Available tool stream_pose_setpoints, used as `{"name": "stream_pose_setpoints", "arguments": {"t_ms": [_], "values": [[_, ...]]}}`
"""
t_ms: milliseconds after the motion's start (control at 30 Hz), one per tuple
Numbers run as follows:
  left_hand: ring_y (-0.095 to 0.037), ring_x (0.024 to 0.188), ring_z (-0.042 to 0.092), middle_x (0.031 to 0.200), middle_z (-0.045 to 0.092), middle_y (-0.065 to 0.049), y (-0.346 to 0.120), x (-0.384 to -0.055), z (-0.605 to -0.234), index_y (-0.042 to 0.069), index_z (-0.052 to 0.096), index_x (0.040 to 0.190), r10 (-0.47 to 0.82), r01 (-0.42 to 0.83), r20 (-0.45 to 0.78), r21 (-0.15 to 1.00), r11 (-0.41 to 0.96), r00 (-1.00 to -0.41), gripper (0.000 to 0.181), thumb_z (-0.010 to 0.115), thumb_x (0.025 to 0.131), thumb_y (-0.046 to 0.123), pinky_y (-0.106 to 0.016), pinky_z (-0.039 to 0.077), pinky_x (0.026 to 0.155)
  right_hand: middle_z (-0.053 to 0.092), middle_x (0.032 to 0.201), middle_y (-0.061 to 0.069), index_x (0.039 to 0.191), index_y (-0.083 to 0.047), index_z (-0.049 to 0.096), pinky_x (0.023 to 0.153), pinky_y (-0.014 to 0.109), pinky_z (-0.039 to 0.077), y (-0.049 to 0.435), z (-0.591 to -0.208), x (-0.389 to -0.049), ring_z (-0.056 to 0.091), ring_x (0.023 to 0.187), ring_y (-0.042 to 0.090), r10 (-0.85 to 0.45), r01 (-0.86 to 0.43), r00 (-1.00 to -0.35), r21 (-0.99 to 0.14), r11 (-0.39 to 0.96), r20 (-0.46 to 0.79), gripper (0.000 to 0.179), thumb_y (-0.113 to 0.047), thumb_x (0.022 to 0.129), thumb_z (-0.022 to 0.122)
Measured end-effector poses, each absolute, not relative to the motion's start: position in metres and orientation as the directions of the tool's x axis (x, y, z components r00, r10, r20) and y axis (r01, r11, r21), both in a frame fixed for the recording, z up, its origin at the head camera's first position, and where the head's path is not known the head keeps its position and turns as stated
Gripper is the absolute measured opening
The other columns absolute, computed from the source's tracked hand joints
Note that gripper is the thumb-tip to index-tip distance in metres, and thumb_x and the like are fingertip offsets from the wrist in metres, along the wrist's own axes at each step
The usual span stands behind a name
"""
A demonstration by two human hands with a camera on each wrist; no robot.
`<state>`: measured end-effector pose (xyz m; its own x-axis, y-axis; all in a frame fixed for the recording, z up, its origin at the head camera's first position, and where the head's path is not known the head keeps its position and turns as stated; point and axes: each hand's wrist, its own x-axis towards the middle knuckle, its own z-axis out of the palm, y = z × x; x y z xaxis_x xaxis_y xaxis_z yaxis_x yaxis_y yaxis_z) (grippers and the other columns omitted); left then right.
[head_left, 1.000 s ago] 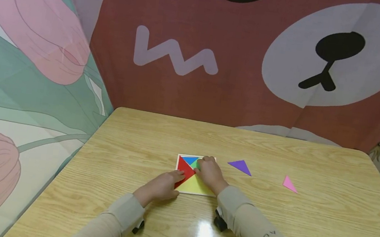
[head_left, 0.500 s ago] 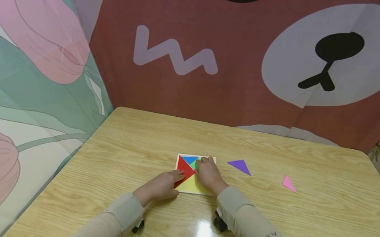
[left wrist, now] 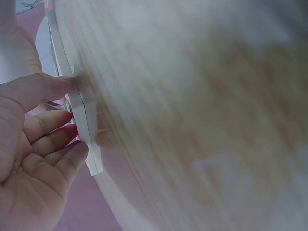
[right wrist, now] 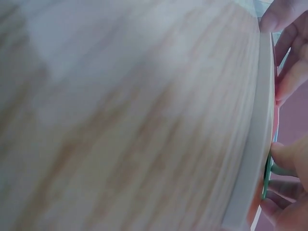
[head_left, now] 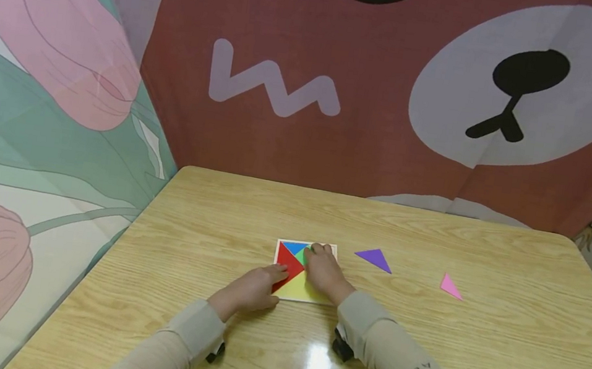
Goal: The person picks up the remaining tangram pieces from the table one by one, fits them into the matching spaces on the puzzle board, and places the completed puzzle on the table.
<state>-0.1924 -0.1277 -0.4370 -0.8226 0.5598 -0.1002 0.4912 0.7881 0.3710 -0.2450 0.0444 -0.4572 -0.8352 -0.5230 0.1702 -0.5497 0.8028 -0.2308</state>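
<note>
A shallow white-rimmed tangram tray (head_left: 336,251) lies on the table with flat coloured pieces inside. My left hand (head_left: 250,289) rests on its near left corner, fingers laid over the red triangle (head_left: 287,262). In the left wrist view, the thumb of the left hand (left wrist: 38,139) touches the tray's near side. With thumb and fingers, my right hand (head_left: 325,271) pinches a green tangram piece (right wrist: 267,175) at the tray's right part. That hand partly covers the yellow triangle (head_left: 296,288) and the green piece, whose full outline is hidden. A blue piece (head_left: 294,247) lies at the back.
To the right of the tray, a purple triangle (head_left: 376,258) lies loose on the wooden table (head_left: 202,216). Farther right is a smaller pink triangle (head_left: 451,286). A printed cloth (head_left: 279,145) hangs behind the table's far edge.
The fingers of my right hand have shifted very slightly left at the green piece. My left hand, the tray and both loose triangles stay in place.
</note>
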Motion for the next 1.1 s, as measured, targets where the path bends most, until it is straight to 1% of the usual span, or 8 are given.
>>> {"name": "stream_pose_setpoints", "arguments": {"t_ms": [167,300,567,667,900,1000,1100], "values": [[-0.026,0.119,0.035,0.127,0.041,-0.016,-0.1283,-0.1922,-0.4373,-0.005,0.045,0.122,0.565,0.499,-0.089,0.371,0.783,-0.820,0.053,0.058,0.074,0.009,-0.034,0.030,0.096,0.053,0.104,0.018,0.101,0.006,0.058,0.083,0.036,0.038,0.0449,-0.4564,-0.2445,0.045,0.093,0.032,-0.521,-0.556,-0.830,-0.245,0.794,0.197,0.028,-0.006,0.076,0.059],[-0.025,0.119,0.035,0.127,0.041,-0.016,-0.1286,-0.1923,-0.4375,-0.005,0.045,0.122,0.565,0.497,-0.089,0.376,0.782,-0.821,0.052,0.058,0.074,0.009,-0.034,0.030,0.096,0.054,0.104,0.017,0.099,0.005,0.059,0.084,0.036,0.038,0.0446,-0.4559,-0.2446,0.045,0.093,0.031,-0.514,-0.547,-0.837,-0.246,0.800,0.189,0.026,-0.009,0.078,0.060],[-0.024,0.120,0.034,0.129,0.040,-0.014,-0.1285,-0.1927,-0.4374,-0.003,0.045,0.123,0.548,0.473,-0.109,0.385,0.792,-0.829,0.052,0.058,0.075,0.010,-0.034,0.029,0.097,0.057,0.097,0.015,0.090,0.001,0.060,0.079,0.034,0.039,0.0448,-0.4567,-0.2461,0.047,0.086,0.029,-0.551,-0.590,-0.804,-0.172,0.789,0.225,0.016,-0.009,0.077,0.060],[-0.024,0.120,0.033,0.130,0.039,-0.013,-0.1286,-0.1927,-0.4372,-0.003,0.045,0.123,0.548,0.470,-0.111,0.392,0.791,-0.829,0.052,0.058,0.075,0.010,-0.034,0.029,0.097,0.057,0.097,0.015,0.088,0.002,0.060,0.077,0.033,0.039,0.0450,-0.4571,-0.2463,0.047,0.084,0.028,-0.572,-0.608,-0.788,-0.141,0.781,0.230,0.015,-0.009,0.077,0.060],[-0.023,0.120,0.033,0.130,0.038,-0.012,-0.1285,-0.1930,-0.4370,-0.003,0.044,0.124,0.551,0.472,-0.111,0.394,0.789,-0.827,0.052,0.059,0.075,0.010,-0.034,0.029,0.097,0.055,0.107,0.016,0.094,0.004,0.060,0.083,0.032,0.035,0.0440,-0.4568,-0.2478,0.048,0.094,0.027,-0.622,-0.637,-0.763,-0.042,0.770,0.177,0.019,-0.008,0.080,0.056],[-0.023,0.121,0.033,0.131,0.038,-0.012,-0.1283,-0.1934,-0.4377,-0.003,0.044,0.124,0.552,0.474,-0.112,0.391,0.789,-0.826,0.052,0.059,0.076,0.011,-0.034,0.029,0.097,0.053,0.111,0.017,0.100,0.004,0.058,0.084,0.033,0.035,0.0444,-0.4559,-0.2470,0.046,0.095,0.028,-0.618,-0.632,-0.772,-0.071,0.772,0.149,0.022,-0.003,0.080,0.051],[-0.024,0.120,0.033,0.130,0.038,-0.013,-0.1282,-0.1937,-0.4383,-0.003,0.044,0.124,0.555,0.477,-0.112,0.390,0.788,-0.824,0.052,0.059,0.076,0.011,-0.034,0.029,0.097,0.050,0.115,0.018,0.109,0.003,0.054,0.086,0.034,0.036,0.0453,-0.4546,-0.2456,0.044,0.096,0.030,-0.610,-0.623,-0.782,-0.126,0.772,0.126,0.031,0.003,0.080,0.046]]}}
